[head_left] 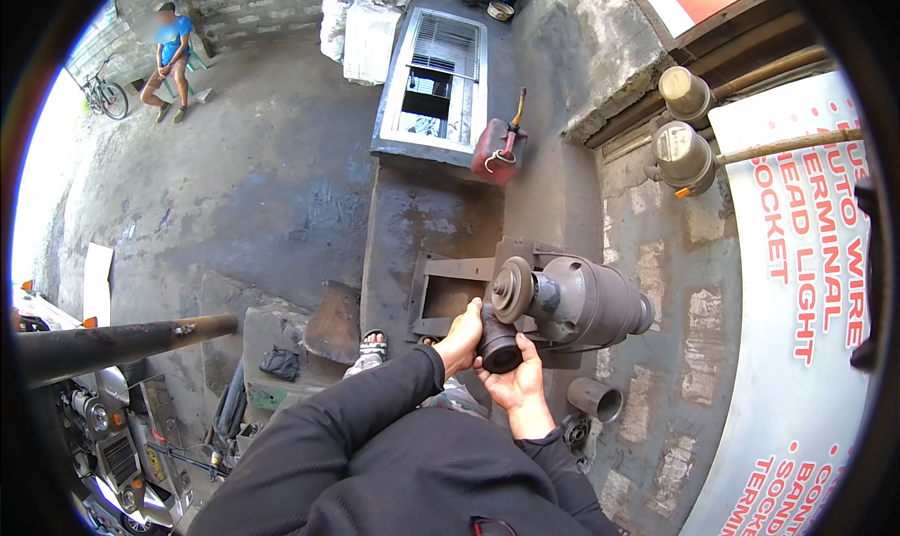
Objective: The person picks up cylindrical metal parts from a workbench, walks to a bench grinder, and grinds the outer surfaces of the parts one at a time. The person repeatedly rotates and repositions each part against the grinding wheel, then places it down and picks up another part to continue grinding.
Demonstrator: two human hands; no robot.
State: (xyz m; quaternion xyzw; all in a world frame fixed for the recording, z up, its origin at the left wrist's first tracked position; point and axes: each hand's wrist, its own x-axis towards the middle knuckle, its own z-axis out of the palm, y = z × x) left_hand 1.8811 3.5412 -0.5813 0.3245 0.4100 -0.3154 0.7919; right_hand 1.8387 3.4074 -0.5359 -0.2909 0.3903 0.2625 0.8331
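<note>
Both my hands hold a dark, short metal cylinder with a round open end (501,348). My left hand (459,339) is closed on its left side, thumb pointing up along it. Under its lower right side, my right hand (517,384) curls its fingers and thumb round the rim. Just beyond the cylinder stands a bench grinder, with a round grinding wheel (511,290) on the shaft of a large brown motor (592,301). The cylinder's far end is right at the wheel; I cannot tell whether they touch.
The motor sits on a metal frame (450,271). A loose pipe piece (596,400) lies right of my right hand. Beyond are a red jug (495,151) and a white-framed window (436,81). A thick pole (141,341) juts in from the left. Far left, a person (173,53) sits.
</note>
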